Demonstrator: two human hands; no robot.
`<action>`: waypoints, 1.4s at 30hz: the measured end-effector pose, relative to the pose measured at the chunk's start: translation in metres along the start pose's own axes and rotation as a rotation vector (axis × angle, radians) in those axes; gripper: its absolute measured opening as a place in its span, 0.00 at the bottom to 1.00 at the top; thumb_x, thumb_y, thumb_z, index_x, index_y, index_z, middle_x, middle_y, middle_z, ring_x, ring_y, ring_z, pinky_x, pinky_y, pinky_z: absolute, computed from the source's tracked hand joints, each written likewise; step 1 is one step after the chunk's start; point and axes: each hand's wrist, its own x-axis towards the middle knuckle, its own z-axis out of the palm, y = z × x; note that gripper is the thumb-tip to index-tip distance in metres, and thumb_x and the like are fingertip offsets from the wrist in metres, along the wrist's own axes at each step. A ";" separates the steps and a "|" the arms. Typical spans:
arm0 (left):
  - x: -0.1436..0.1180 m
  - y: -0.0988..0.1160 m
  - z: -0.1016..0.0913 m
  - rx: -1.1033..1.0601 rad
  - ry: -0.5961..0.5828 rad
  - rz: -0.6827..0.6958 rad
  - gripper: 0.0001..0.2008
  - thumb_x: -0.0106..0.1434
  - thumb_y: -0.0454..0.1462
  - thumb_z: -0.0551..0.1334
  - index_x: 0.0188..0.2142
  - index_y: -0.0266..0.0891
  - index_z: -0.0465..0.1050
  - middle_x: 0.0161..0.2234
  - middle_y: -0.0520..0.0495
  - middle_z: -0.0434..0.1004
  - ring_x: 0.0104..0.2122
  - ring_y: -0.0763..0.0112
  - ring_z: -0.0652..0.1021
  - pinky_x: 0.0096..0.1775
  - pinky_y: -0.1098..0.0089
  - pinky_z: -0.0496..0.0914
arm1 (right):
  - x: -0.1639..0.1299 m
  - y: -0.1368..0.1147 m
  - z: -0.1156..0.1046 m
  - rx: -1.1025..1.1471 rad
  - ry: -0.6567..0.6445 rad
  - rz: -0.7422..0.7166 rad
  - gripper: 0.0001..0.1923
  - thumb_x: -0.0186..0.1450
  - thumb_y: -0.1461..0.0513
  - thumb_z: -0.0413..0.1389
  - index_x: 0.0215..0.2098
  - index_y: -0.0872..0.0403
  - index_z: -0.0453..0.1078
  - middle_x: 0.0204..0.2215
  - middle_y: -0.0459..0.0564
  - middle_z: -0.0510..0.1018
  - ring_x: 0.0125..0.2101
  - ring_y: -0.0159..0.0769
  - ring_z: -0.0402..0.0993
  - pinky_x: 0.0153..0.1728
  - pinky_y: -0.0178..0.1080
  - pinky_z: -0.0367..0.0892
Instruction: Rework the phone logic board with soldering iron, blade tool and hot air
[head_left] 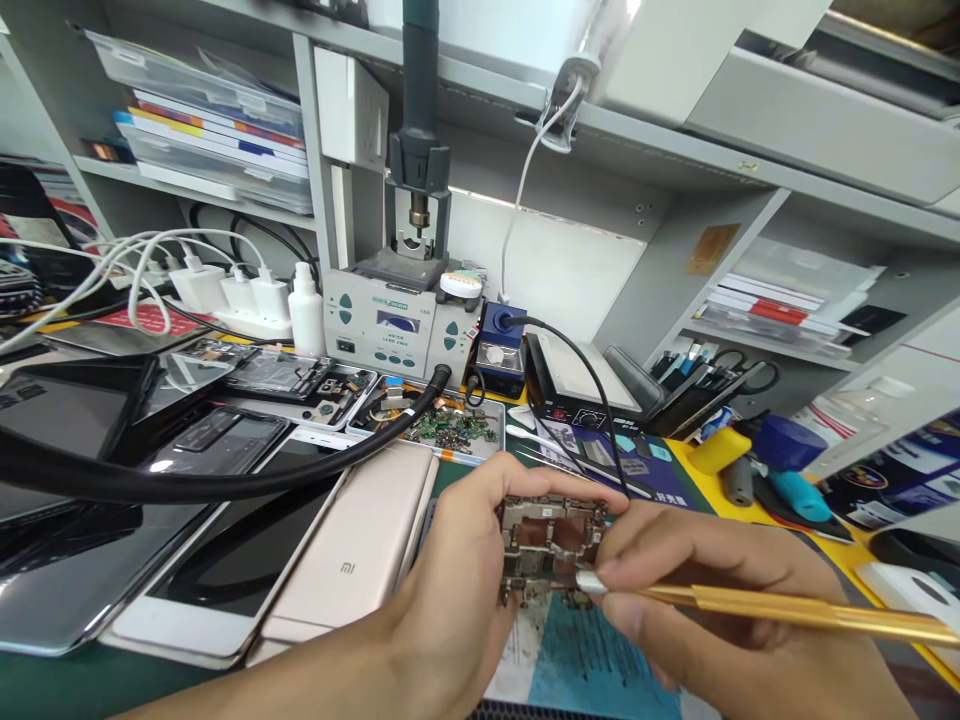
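In my left hand a small phone circuit board is gripped by its edges, tilted up toward me above the mat. My right hand pinches a slim gold-coloured pen-like tool with a whitish collar close to its tip. That tip meets or nearly meets the lower edge of the board; my fingers partly cover the spot. Below the board lies a blue and white work pad.
Several phones, among them a gold one, lie at left beneath a thick black hose. A tray of small boards stands behind my hands, before the grey soldering station. Rolls, bottles and a pen holder crowd the right.
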 end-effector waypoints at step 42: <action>0.001 -0.001 -0.003 -0.045 0.046 -0.056 0.24 0.61 0.43 0.54 0.35 0.30 0.86 0.30 0.39 0.83 0.28 0.67 0.78 0.33 0.72 0.70 | -0.005 -0.001 0.025 0.007 0.285 -0.122 0.11 0.58 0.69 0.62 0.29 0.44 0.78 0.23 0.40 0.80 0.22 0.29 0.76 0.20 0.27 0.67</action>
